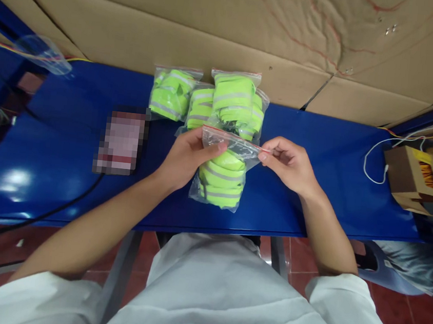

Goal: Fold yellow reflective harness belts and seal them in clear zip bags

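One clear plastic bag (pixel 222 175), packed with rolled lime-green bands (pixel 223 191) striped in grey, is held between two bare hands near the front edge of a blue table (pixel 297 206), as I view it remotely through the head camera. The left hand (pixel 186 159) pinches the red-edged top at one end, thumb in front; the right hand (pixel 289 163) nips the opposite corner between thumb and fingers. Whether the bag rests on the table or hangs above it, and whether its seal is closed, I cannot tell. In my judgement, the top handles best pulled straight and level, pinched firmly and evenly along the strip, with the bands kept below. Beyond, more filled bags (pixel 236 99) bunch near a cardboard backing (pixel 157 27). At right sits a small carton (pixel 416 175); at left, a pixelated block (pixel 122 142).
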`<state>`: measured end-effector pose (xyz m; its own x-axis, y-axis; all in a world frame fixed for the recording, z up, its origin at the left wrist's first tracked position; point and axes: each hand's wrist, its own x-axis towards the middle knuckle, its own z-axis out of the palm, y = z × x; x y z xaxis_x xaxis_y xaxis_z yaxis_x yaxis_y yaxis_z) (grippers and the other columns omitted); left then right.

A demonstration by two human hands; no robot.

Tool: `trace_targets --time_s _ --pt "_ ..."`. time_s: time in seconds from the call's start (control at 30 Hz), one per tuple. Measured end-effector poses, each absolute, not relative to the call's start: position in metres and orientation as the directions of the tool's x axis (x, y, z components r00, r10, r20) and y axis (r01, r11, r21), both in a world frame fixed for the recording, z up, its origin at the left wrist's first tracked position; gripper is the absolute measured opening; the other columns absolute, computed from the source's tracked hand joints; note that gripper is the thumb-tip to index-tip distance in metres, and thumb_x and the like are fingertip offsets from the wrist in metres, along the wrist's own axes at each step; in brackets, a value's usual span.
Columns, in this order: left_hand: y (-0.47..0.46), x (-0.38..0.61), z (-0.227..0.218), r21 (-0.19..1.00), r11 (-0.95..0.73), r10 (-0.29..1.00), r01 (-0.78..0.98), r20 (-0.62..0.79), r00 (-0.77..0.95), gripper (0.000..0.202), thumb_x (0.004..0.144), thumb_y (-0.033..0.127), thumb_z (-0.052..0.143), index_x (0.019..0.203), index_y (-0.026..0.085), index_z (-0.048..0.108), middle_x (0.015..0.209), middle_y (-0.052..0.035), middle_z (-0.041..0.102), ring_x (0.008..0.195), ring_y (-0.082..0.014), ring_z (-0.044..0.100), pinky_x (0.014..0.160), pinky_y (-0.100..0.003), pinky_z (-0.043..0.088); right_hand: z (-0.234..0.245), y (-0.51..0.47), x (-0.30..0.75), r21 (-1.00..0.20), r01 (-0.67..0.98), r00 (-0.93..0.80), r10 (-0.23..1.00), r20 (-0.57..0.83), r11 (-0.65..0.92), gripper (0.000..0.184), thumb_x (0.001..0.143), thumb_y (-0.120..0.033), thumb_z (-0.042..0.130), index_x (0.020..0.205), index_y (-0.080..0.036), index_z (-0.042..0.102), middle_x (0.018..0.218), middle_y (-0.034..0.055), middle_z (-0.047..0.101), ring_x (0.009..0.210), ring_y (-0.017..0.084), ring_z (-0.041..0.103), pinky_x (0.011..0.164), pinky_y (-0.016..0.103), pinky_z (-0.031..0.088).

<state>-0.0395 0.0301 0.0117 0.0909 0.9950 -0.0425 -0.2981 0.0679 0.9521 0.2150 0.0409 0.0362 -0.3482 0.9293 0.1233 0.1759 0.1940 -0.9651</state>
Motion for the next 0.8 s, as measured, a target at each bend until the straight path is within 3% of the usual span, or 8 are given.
trace_targets --time_s 0.2,0.37,0.8 --pt "0.033 -0.043 0.006 0.964 0.026 0.999 -0.264 -0.020 0.026 0.031 0.070 0.038 0.097 0.091 0.020 0.083 0.090 -0.0019 0.079 0.080 -0.0145 0.070 0.079 -0.027 0.058 0.036 0.044 0.216 -0.982 0.152 -0.366 0.929 0.050 0.113 0.043 0.081 -0.057 0.088 0.088 -0.019 0.071 0.071 -0.0009 0.068 0.063 0.011 0.060 0.061 0.025 0.050" --pt "0.033 -0.044 0.004 0.970 -0.012 0.999 -0.244 0.024 0.045 0.029 0.072 0.035 0.096 0.094 0.021 0.084 0.096 -0.0023 0.080 0.088 -0.0149 0.072 0.086 -0.027 0.058 0.032 0.043 0.214 -0.977 0.135 -0.330 0.937 0.113 0.166 0.040 0.082 -0.053 0.088 0.082 -0.019 0.068 0.068 -0.0023 0.063 0.059 0.008 0.051 0.056 0.024 0.042" --pt "0.027 -0.039 0.007 0.982 -0.001 0.998 -0.189 0.013 0.057 0.036 0.070 0.040 0.097 0.096 0.020 0.083 0.100 -0.0037 0.080 0.094 -0.0182 0.072 0.089 -0.030 0.058 0.024 0.038 0.206 -0.959 0.184 -0.339 0.930 0.145 0.216 0.046 0.088 -0.065 0.078 0.088 -0.022 0.066 0.076 -0.0012 0.060 0.065 0.011 0.049 0.061 0.027 0.043"
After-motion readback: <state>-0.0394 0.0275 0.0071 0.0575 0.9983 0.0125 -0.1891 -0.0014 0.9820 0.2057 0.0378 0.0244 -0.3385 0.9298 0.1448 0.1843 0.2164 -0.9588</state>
